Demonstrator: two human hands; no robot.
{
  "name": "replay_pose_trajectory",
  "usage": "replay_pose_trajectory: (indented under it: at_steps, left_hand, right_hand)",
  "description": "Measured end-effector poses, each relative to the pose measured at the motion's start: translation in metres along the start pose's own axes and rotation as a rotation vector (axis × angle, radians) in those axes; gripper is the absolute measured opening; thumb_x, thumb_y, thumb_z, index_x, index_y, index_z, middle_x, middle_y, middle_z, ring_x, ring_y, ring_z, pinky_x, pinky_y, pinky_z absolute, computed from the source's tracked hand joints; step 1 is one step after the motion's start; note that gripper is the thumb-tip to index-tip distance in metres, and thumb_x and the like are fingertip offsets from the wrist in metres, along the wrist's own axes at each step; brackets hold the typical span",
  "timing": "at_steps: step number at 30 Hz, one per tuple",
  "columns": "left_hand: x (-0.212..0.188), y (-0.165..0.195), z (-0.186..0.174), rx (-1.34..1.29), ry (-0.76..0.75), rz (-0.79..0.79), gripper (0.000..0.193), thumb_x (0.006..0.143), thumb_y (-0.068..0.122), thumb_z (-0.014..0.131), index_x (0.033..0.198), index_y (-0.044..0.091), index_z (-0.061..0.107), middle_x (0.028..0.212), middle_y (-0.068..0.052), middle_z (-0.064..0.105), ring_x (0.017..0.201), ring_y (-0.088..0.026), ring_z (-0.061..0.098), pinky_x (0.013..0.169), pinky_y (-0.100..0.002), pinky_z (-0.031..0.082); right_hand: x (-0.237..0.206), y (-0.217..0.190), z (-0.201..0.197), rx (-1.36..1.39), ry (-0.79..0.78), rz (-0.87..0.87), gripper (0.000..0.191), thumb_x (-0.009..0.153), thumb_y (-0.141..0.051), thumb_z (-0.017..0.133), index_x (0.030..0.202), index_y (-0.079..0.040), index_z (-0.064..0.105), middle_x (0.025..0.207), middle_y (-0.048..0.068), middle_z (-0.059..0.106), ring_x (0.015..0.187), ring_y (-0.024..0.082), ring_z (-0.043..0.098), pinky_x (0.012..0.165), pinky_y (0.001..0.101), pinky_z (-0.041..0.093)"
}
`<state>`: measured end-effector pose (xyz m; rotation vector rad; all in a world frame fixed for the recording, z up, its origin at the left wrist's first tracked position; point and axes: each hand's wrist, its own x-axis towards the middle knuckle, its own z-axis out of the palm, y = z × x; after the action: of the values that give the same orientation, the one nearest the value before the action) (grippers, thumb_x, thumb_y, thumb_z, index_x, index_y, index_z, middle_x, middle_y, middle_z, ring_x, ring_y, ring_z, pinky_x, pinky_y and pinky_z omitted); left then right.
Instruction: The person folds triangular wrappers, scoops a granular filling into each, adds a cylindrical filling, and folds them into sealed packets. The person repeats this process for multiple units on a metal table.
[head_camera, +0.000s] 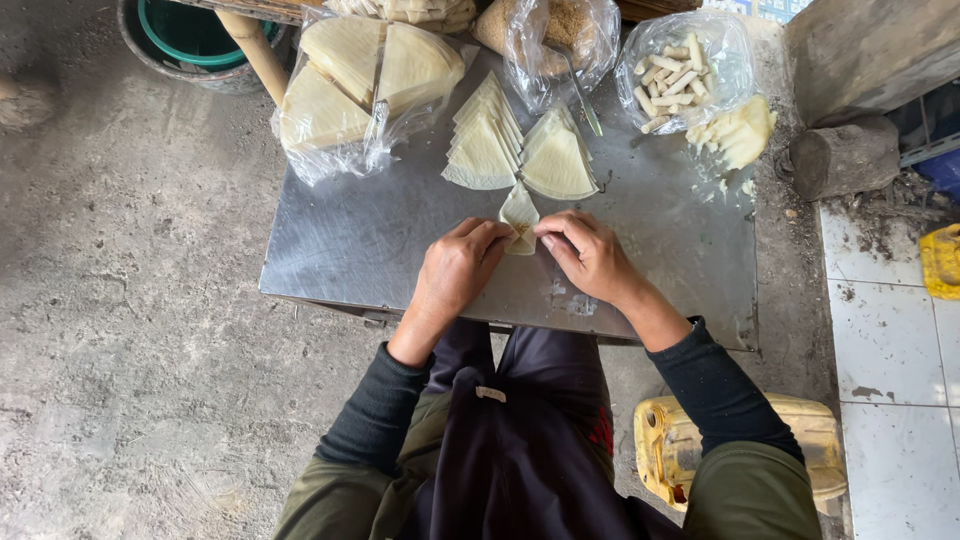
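Filling mostly hidden under fingertips; green bucket cut off.

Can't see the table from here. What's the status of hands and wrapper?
Left hand and right hand both pinching the wedge wrapper, filling inside. Wrapper stacks just beyond on the metal table. Nothing blocking.

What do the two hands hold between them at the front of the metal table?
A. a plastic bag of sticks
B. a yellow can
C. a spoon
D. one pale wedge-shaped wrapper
D: the left hand and the right hand both pinch one pale wrapper on the metal table, just in front of the two fanned stacks.
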<state>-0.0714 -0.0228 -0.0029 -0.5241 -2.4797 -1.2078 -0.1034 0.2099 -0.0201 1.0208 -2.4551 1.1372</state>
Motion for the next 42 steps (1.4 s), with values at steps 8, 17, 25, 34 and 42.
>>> replay_pose_trajectory:
  at_steps: [8, 17, 25, 34, 42]
  left_hand:
    - [0.0, -0.009, 0.007, 0.047, 0.008, 0.097, 0.012, 0.092, 0.012, 0.072, 0.103, 0.007, 0.074, 0.109, -0.008, 0.073, 0.095, -0.027, 0.073, 0.083, -0.037, 0.06]
    - [0.002, -0.013, 0.013, 0.041, -0.025, 0.188, 0.017, 0.09, 0.005, 0.071, 0.107, 0.002, 0.072, 0.109, -0.011, 0.072, 0.1, -0.03, 0.072, 0.087, -0.038, 0.059]
    - [0.005, -0.016, 0.014, 0.023, -0.028, 0.208, 0.017, 0.09, 0.005, 0.072, 0.107, 0.002, 0.073, 0.109, -0.012, 0.072, 0.1, -0.03, 0.072, 0.088, -0.037, 0.059]
    - [0.005, -0.014, 0.013, 0.008, -0.031, 0.181, 0.014, 0.09, 0.006, 0.072, 0.104, 0.002, 0.073, 0.107, -0.011, 0.073, 0.098, -0.029, 0.072, 0.087, -0.037, 0.059]
    - [0.003, -0.012, 0.015, 0.04, -0.001, 0.216, 0.014, 0.09, 0.006, 0.073, 0.103, 0.002, 0.073, 0.104, -0.011, 0.073, 0.096, -0.029, 0.072, 0.085, -0.037, 0.059]
  right_hand:
    - [0.007, -0.002, 0.005, -0.057, 0.032, -0.045, 0.025, 0.087, -0.004, 0.08, 0.107, -0.008, 0.066, 0.102, 0.006, 0.071, 0.096, 0.025, 0.069, 0.084, 0.0376, 0.057]
    - [0.004, 0.001, 0.005, -0.025, 0.011, -0.02, 0.026, 0.087, -0.002, 0.08, 0.109, -0.007, 0.067, 0.106, 0.006, 0.066, 0.095, 0.022, 0.07, 0.08, 0.0338, 0.059]
    - [0.003, 0.001, 0.003, -0.089, -0.012, -0.102, 0.038, 0.078, -0.01, 0.087, 0.111, -0.007, 0.068, 0.112, 0.008, 0.063, 0.099, 0.025, 0.068, 0.084, 0.0341, 0.059]
    - [0.001, 0.004, 0.001, -0.074, -0.02, -0.103, 0.031, 0.082, -0.011, 0.087, 0.108, -0.009, 0.07, 0.115, 0.004, 0.066, 0.104, 0.022, 0.069, 0.089, 0.0331, 0.06]
    - [0.006, -0.01, -0.004, -0.16, -0.049, -0.207, 0.026, 0.082, -0.012, 0.085, 0.106, -0.006, 0.075, 0.114, 0.005, 0.069, 0.104, 0.022, 0.068, 0.093, 0.0362, 0.053]
